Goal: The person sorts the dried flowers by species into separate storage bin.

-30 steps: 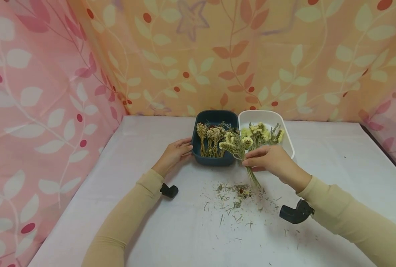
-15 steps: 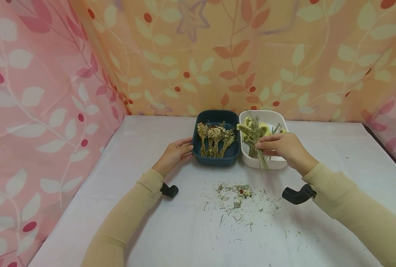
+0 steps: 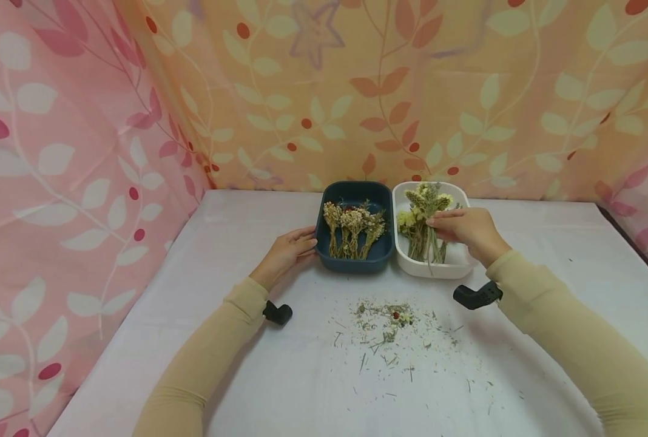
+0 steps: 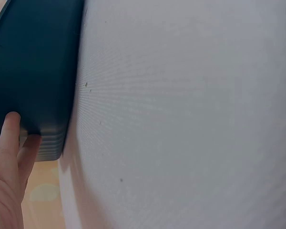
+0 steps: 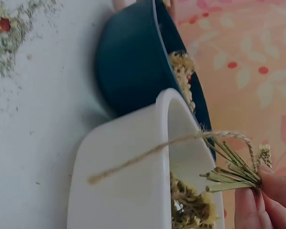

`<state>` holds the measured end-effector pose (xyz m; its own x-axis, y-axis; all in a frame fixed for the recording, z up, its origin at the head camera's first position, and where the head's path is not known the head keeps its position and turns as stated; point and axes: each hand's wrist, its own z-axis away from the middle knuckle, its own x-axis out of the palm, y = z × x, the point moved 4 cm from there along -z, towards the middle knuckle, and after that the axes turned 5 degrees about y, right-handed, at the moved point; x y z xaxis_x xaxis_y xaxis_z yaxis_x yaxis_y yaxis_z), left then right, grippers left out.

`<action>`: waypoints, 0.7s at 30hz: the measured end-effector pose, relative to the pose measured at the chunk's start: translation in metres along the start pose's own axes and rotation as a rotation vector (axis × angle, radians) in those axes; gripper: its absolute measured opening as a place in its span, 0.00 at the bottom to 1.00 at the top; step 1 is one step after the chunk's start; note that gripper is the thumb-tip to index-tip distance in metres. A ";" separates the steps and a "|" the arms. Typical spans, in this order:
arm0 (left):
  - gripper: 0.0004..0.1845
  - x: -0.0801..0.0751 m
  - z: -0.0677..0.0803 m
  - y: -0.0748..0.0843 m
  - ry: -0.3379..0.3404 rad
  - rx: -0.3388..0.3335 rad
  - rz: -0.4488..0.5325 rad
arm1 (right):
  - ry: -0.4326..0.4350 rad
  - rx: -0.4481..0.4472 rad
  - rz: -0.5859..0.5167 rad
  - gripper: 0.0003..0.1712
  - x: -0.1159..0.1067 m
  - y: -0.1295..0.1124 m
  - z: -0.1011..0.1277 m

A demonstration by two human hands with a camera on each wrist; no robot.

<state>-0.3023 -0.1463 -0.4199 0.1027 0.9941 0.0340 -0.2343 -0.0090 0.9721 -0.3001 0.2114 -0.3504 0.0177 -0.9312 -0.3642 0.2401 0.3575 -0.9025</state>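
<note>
My right hand (image 3: 471, 230) pinches a bunch of pale yellow dried flowers (image 3: 426, 201) over the white box (image 3: 435, 271). In the right wrist view its cut stems (image 5: 233, 175) stick out from between thumb and fingers, and a loose end of twine (image 5: 148, 152) hangs from them. More yellow flowers lie in the white box below. My left hand (image 3: 283, 255) rests its extended fingers against the left side of the dark blue box (image 3: 351, 266). Several tied bunches of beige dried flowers (image 3: 353, 226) lie inside that box.
Both boxes stand side by side near the back of the white-covered table (image 3: 258, 376). Bits of stem and petal (image 3: 386, 321) are scattered in front of them. Patterned cloth (image 3: 280, 103) hangs behind and at the sides. A black mount (image 3: 477, 295) is on the right wrist.
My right hand has carried the yellow bunch from the front of the boxes, where it overlapped the blue one, right and back over the white box. The left hand has stayed against the blue box.
</note>
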 end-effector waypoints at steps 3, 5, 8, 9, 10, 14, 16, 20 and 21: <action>0.28 0.000 0.000 0.000 -0.001 -0.001 0.002 | 0.044 0.008 -0.010 0.32 -0.002 0.003 -0.007; 0.28 0.000 0.000 0.000 -0.003 -0.001 0.004 | 0.070 0.012 -0.013 0.31 -0.002 0.005 -0.011; 0.28 0.000 -0.001 0.000 -0.006 0.001 0.008 | 0.106 0.004 0.017 0.28 -0.005 0.010 -0.017; 0.28 0.000 -0.001 0.000 -0.007 0.001 0.005 | 0.118 0.001 0.031 0.28 -0.005 0.012 -0.019; 0.28 0.000 -0.001 -0.001 -0.008 0.001 0.005 | 0.130 -0.001 0.047 0.27 -0.006 0.014 -0.020; 0.28 0.000 -0.001 -0.001 -0.009 0.003 -0.001 | 0.165 -0.006 0.062 0.25 -0.004 0.021 -0.025; 0.28 0.000 -0.001 0.000 -0.012 0.006 -0.002 | 0.176 -0.013 0.062 0.24 -0.003 0.023 -0.027; 0.28 0.001 -0.001 0.001 -0.021 0.017 -0.022 | 0.163 -0.035 0.092 0.23 0.000 0.023 -0.028; 0.28 0.001 -0.001 0.001 -0.021 0.018 -0.029 | 0.154 -0.038 0.102 0.22 0.000 0.023 -0.029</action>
<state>-0.3038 -0.1453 -0.4190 0.1294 0.9915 0.0106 -0.2140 0.0174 0.9767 -0.3227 0.2218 -0.3776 -0.1098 -0.8688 -0.4828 0.2081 0.4548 -0.8659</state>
